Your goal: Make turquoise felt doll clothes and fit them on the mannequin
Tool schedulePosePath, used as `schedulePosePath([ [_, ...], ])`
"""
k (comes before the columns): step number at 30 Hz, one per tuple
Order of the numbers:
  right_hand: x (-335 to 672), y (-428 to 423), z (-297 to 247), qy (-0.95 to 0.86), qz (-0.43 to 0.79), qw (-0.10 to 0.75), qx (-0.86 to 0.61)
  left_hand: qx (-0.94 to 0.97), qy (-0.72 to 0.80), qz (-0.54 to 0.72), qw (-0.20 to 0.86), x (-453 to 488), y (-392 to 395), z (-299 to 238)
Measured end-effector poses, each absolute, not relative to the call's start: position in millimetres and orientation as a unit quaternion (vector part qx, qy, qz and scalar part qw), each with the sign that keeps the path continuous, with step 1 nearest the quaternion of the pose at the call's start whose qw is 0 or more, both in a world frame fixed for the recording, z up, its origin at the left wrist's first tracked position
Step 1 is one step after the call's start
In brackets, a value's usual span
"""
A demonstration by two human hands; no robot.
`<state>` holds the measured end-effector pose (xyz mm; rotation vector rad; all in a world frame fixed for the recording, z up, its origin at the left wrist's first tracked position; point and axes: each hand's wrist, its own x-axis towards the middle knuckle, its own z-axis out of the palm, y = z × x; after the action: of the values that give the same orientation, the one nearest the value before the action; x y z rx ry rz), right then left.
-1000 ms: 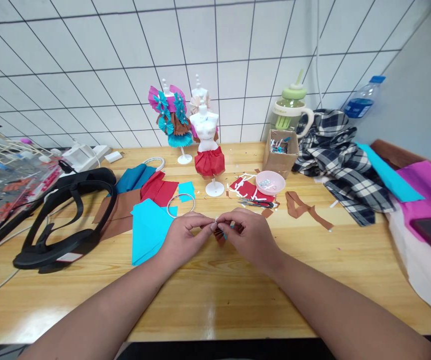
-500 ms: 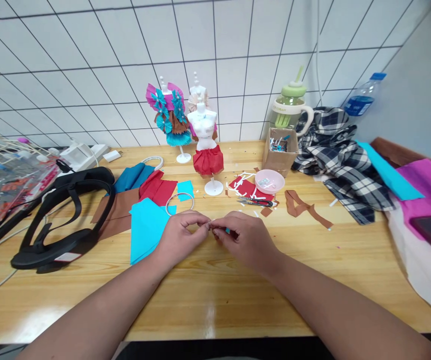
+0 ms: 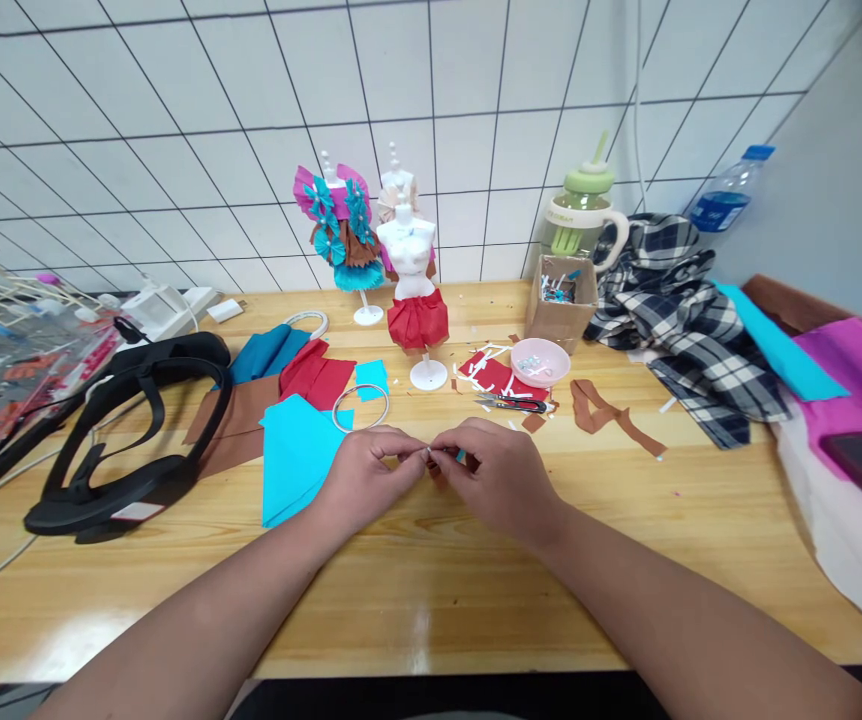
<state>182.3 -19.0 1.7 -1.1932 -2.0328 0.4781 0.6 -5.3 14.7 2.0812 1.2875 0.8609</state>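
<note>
1. Both forearms reach in from the near edge of the table (image 3: 431, 610) and slant inward, so the hands meet at the middle, low over the wood.
2. The left hand (image 3: 371, 470) has its back up, thumb and index finger pinched together at the tips, gripping a small piece (image 3: 461, 456).
3. The right hand (image 3: 498, 470) mirrors it, thumb against index finger on the same piece, the other fingers curled under.
4. The piece sits between the two sets of fingertips, in front of the dress form (image 3: 417, 325). Fingers cover most of it; a white speck, some brown and a little blue show. Which way it points, and its long axis, I cannot tell.
5. Beyond the right hand, the pink bowl (image 3: 541, 381) holds small pale bits.
6. Behind the bowl, the open box (image 3: 560, 325) holds a jumble of small white, blue and dark bits.
7. The cup (image 3: 581, 215) stands upright behind the box, green lid on, straw up, a green insert inside. The bottle (image 3: 723, 200), blue cap on, leans with its top to the right.
8. The snips (image 3: 513, 404) lie lengthwise from left to right near the bowl, tips pointing left.
9. Near the left hand are the cyan paper (image 3: 300, 465), partly hidden by that hand, and a ring (image 3: 387, 406) lying flat.
</note>
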Motion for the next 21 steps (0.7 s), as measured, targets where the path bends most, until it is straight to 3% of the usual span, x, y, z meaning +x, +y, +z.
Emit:
schedulePosePath([
  [13, 177.6, -17.5, 1.1, -0.75, 0.236, 0.393, -0.477, 0.776, 0.48, 0.308, 0.27, 2.5, -7.0, 13.2],
  [21, 181.5, -8.9, 2.4, -0.655, 0.36, 0.411, -0.523, 0.794, 0.419, 0.329, 0.294, 2.1, -8.4, 16.3],
])
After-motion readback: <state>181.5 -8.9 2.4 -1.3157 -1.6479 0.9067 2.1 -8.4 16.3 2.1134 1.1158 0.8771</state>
